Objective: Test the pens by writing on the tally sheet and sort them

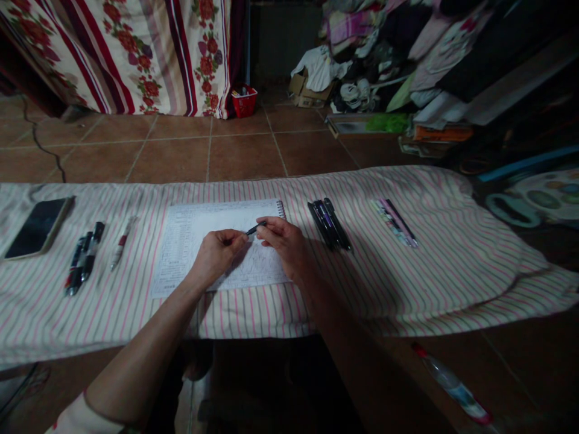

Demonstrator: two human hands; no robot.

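Above a spiral notepad (194, 238) covered in fine writing, both hands meet at a thin black pen (256, 228). My left hand (221, 250) pinches its left end between thumb and forefinger. At the other end, the fingers of my right hand (284, 241) close on the pen. Its two ends are partly hidden by the fingertips. Right of the notepad lie several dark pens (329, 223) side by side. To the left are several black markers (85, 259) and a single white-and-red pen (121, 246).
A phone (38, 228) rests at the left on the striped cloth (434, 271). Slim patterned pens (395, 223) lie farther right. On the floor are a plastic bottle (452, 383), a red basket (245, 101) and a heap of clothes (353, 60). A floral curtain (136, 54) hangs behind.
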